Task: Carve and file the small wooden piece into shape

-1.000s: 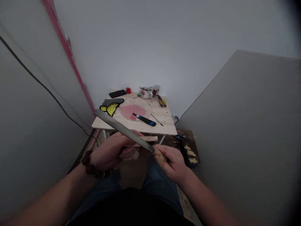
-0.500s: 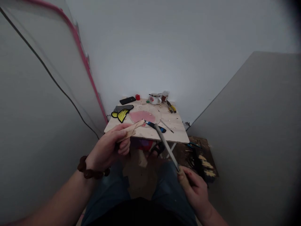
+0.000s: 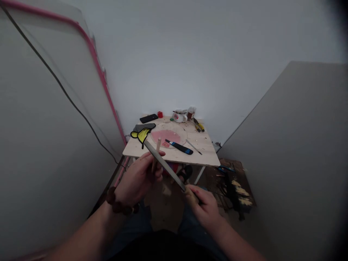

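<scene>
Pale stick (image 3: 158, 145) now upright behind file (image 3: 166, 167)

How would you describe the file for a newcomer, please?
Start at the small wooden table and come nearer. The file is the long grey bar, its wooden handle in the right hand, crossing the short pale stick in the left hand.

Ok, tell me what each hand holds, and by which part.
Left hand grips a wooden stick by its lower end; right hand grips a metal file by its wooden handle.
</scene>
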The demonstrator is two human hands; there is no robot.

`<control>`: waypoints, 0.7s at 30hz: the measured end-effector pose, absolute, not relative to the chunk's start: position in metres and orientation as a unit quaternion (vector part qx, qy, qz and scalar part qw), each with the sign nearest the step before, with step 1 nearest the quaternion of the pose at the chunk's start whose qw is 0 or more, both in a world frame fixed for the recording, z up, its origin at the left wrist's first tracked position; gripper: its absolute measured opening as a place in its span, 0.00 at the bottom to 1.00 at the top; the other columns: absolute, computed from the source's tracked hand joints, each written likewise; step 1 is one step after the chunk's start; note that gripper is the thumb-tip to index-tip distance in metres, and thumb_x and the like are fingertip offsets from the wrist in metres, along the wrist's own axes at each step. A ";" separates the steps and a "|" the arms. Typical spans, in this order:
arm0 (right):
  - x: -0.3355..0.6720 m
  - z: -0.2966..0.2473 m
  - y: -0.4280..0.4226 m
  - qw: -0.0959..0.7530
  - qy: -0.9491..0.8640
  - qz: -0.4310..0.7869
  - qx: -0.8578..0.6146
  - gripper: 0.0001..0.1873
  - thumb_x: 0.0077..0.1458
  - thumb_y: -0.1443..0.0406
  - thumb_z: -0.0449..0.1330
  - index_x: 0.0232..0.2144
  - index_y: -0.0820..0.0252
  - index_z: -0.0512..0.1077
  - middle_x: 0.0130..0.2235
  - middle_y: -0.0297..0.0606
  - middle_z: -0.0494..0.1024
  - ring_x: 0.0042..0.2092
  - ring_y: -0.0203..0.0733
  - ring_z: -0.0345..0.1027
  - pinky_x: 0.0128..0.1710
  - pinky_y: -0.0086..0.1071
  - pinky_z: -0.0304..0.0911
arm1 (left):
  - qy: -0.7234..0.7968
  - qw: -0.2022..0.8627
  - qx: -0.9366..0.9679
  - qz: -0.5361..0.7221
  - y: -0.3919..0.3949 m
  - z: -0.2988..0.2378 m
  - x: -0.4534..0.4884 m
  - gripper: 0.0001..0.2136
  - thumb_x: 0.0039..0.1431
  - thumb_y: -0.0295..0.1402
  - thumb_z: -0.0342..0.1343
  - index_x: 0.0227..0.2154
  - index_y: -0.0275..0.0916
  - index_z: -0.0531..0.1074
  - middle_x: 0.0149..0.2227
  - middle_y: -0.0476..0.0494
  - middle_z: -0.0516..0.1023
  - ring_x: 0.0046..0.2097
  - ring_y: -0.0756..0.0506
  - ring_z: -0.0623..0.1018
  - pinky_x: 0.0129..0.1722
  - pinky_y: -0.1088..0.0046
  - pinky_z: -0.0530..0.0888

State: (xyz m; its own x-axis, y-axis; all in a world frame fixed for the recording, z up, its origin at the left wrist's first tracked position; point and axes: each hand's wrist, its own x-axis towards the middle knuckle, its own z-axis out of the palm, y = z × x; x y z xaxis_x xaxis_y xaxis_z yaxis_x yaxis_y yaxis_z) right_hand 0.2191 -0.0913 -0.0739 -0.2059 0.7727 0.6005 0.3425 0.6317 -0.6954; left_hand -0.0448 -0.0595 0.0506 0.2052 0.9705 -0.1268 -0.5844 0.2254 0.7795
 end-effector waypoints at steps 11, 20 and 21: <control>0.214 -0.073 -0.094 0.493 -0.731 0.241 -0.405 0.22 0.78 0.59 0.62 0.69 0.54 0.79 0.57 0.46 0.91 0.52 0.52 0.91 0.52 0.35 0.85 | 0.324 0.649 0.276 0.630 -0.057 0.050 -0.036 0.19 0.77 0.50 0.63 0.55 0.38 0.79 0.29 0.55 0.65 0.25 0.51 0.61 0.26 0.75 0.66; 0.224 -0.086 -0.111 0.437 -0.817 0.179 -0.330 0.35 0.76 0.64 0.59 0.81 0.48 0.66 0.67 0.46 0.86 0.62 0.52 0.86 0.60 0.36 0.83 | 0.374 0.587 0.219 0.683 -0.043 0.045 -0.030 0.23 0.74 0.55 0.65 0.53 0.38 0.84 0.32 0.49 0.76 0.31 0.48 0.74 0.32 0.73 0.74; 0.222 -0.087 -0.112 0.432 -0.820 0.178 -0.331 0.36 0.76 0.65 0.58 0.82 0.48 0.65 0.66 0.47 0.86 0.62 0.53 0.87 0.59 0.37 0.83 | 0.391 0.575 0.213 0.686 -0.042 0.044 -0.028 0.24 0.74 0.55 0.65 0.54 0.38 0.85 0.35 0.46 0.80 0.33 0.47 0.77 0.33 0.72 0.76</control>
State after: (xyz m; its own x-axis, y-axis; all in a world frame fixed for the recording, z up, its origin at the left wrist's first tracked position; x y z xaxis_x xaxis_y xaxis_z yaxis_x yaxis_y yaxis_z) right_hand 0.2222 -0.1119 -0.0871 -0.4073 0.6966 0.5906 0.3890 0.7174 -0.5780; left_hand -0.0281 -0.0418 0.0439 -0.2479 0.9561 -0.1564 -0.6224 -0.0335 0.7820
